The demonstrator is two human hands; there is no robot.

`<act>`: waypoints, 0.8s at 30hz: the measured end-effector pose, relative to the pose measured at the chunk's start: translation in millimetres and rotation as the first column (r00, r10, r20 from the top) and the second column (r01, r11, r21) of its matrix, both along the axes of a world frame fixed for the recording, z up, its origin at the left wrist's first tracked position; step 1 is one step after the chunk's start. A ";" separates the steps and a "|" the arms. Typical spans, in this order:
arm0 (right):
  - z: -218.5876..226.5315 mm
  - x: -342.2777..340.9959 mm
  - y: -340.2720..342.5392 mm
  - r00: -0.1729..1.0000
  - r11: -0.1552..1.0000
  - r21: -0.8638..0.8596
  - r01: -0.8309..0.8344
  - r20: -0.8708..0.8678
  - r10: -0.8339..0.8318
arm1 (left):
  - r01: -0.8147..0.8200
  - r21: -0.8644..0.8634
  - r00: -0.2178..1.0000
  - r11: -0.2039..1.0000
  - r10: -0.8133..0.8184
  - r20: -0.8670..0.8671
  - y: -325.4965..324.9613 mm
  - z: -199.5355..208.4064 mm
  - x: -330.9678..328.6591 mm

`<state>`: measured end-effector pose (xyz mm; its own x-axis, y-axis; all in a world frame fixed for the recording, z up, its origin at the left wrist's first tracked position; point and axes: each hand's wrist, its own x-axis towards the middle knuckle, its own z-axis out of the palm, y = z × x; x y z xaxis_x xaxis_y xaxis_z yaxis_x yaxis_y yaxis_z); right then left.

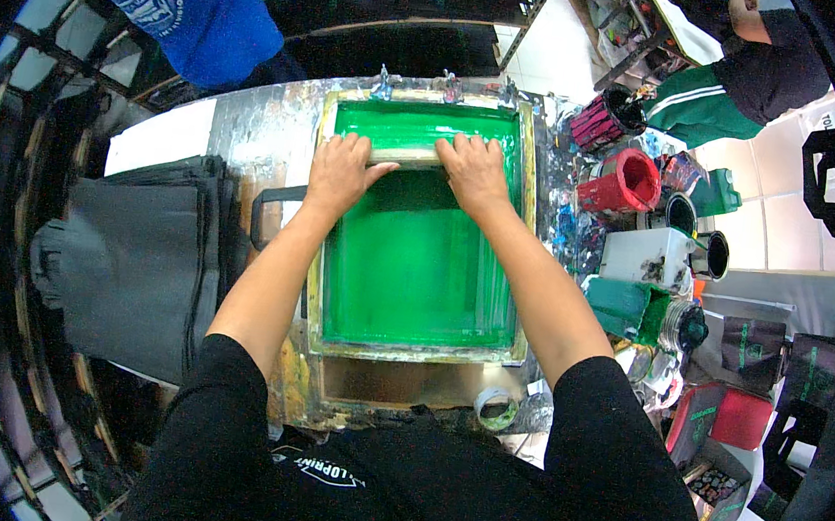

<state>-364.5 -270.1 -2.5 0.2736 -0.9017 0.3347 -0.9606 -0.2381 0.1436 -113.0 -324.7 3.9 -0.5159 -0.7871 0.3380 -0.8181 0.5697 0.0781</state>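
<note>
Both my arms reach forward over a screen printing frame whose mesh is covered in green ink. A squeegee with a pale wooden handle lies across the far part of the screen. My left hand is closed round its left end, thumb along the near side. Round the right end my right hand is closed, fingers curled over the top. The squeegee's blade is hidden. A darker green band shows on the mesh just nearer than the handle. Out from under the frame's left side sticks a black bag handle.
Left stands a stack of black fabric bags. Clamps hold the frame's far edge. Ink pots, including a red one and a green container, crowd the right. A tape roll lies near me. A person in blue is far left.
</note>
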 end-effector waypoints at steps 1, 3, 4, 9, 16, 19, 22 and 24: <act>-0.7 3.0 12.8 1.000 1.000 0.001 0.003 -0.003 -0.003 | 0.004 -0.009 1.000 1.000 -0.004 -0.005 12.7 -0.3 3.4; 1.4 9.1 36.9 1.000 0.999 0.039 0.008 0.005 -0.008 | 0.017 0.005 0.999 1.000 -0.017 -0.036 37.6 2.2 9.3; 1.6 11.9 51.1 1.000 0.998 0.058 0.014 0.009 -0.014 | 0.027 0.012 0.998 1.000 -0.026 -0.053 51.4 2.8 11.7; 4.3 27.0 124.9 1.000 0.998 0.062 0.006 -0.004 -0.006 | 0.039 -0.023 0.999 0.999 -0.040 -0.023 123.0 -2.7 28.4; 12.4 51.0 239.4 1.000 0.990 0.142 0.017 0.019 -0.020 | 0.061 0.032 0.997 0.998 -0.060 -0.043 232.9 3.8 50.9; 9.1 62.0 278.4 1.000 0.986 0.168 0.016 0.013 -0.018 | 0.063 0.060 0.998 0.996 -0.061 -0.031 273.5 1.6 64.7; 4.8 58.7 284.7 1.000 0.985 0.172 0.022 0.005 -0.023 | 0.071 0.091 0.997 0.993 -0.068 -0.036 279.8 4.4 62.7; 11.5 59.4 273.4 0.999 0.979 0.198 0.046 -0.036 -0.040 | 0.090 0.111 0.990 0.990 -0.076 -0.122 271.4 6.7 63.3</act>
<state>-305.1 3.3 9.0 0.2408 -0.9605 0.1393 -0.9662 -0.2237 0.1278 -49.7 -53.3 10.5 -0.5430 -0.7808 0.3089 -0.7498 0.6165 0.2402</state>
